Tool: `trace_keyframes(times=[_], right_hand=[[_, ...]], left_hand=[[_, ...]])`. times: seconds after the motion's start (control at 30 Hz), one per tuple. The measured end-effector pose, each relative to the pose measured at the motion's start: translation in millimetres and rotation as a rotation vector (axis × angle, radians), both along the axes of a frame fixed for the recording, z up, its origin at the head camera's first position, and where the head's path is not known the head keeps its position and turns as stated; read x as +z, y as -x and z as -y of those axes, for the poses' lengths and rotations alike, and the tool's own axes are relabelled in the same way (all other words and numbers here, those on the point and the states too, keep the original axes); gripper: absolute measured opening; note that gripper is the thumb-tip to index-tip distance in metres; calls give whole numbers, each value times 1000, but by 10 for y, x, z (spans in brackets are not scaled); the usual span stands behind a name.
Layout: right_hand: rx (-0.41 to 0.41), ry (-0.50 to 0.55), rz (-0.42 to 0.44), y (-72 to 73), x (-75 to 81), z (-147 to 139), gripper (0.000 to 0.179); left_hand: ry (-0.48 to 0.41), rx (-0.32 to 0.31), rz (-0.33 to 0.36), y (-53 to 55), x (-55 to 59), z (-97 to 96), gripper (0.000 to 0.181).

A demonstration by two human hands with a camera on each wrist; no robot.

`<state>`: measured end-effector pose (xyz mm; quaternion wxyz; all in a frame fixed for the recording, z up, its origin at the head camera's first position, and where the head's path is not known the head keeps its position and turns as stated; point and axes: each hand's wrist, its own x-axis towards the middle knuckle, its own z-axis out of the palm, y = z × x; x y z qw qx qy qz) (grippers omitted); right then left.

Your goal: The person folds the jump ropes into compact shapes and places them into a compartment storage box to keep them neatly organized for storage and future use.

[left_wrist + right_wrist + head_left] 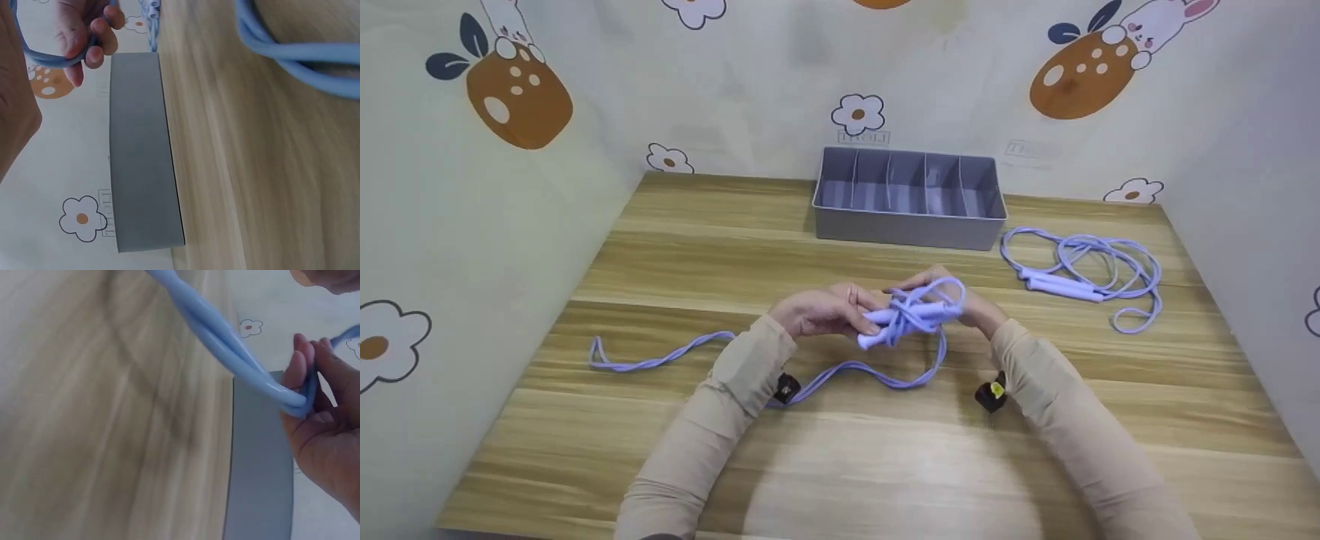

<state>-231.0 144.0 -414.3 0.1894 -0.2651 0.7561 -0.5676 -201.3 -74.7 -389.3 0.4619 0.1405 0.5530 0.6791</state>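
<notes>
Two-handed hold: L hand (819, 312) pinches cylindrical handles (871, 340) of lilac-blue jump rope (913, 318), R hand (979, 309) its cord (270, 387), prob. b/c it might loosen.

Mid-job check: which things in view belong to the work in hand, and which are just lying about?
In the work:
knotted-up blue rope
left hand and right hand, both holding it

Probably just lying about:
second blue rope, loosely coiled, untouched
grey divided box, untouched; its role is unclear
</notes>
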Motion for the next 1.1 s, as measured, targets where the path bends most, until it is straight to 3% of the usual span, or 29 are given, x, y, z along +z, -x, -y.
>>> trace_keyframes(times=[0.1, 0.23, 0.4, 0.5, 0.63, 0.83, 0.93, 1.1], right_hand=[[77, -108, -15, 51, 99, 28, 27], [7, -236, -37, 70, 212, 63, 24], [-214, -263, -170, 55, 336, 85, 20], [-327, -211, -188, 23, 401, 111, 21], [-402, -82, -126, -57, 456, 187, 26], [-378, 130, -66, -206, 428, 309, 33], [-364, 212, -51, -268, 387, 358, 35], [-402, 304, -88, -352, 275, 424, 33]], left_hand=[[137, -67, -17, -7, -32, -18, 30], [279, -53, -33, -10, -61, -36, 32], [357, 88, -21, 4, -75, -53, 36], [369, 207, -16, 22, -85, -57, 38], [324, 360, 3, 58, -119, -43, 40], [181, 557, 55, 106, -144, -21, 40], [104, 616, 64, 112, -146, -18, 41], [2, 651, 102, 116, -144, -26, 41]])
